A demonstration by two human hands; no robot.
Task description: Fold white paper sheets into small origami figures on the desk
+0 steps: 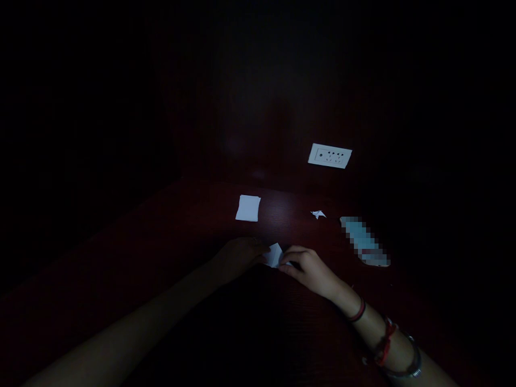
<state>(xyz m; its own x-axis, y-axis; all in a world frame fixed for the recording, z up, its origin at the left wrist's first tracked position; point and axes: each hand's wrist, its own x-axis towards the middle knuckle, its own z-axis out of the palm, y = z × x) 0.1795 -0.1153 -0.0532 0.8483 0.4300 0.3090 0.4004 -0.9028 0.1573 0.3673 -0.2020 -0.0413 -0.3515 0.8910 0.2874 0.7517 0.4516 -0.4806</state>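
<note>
Between my two hands is a small white sheet of folded paper (274,255), with a pointed top and a crease down its face. My left hand (242,255) is closed on its left edge, fingers in deep shadow. My right hand (305,265) pinches the right side between thumb and fingers. Parts of the paper are hidden by the fingertips. Beyond my right hand lies a small folded white paper figure (318,214), with pointed ends. A stack of white paper squares (248,208) rests further back, beyond my left hand.
The dark red wooden table (193,215) meets a dark wall at the back. On that wall sits a white power socket plate (330,156). A phone with a pixelated screen (365,242) lies to the right of my right hand. Most of the surroundings are too dark to make out.
</note>
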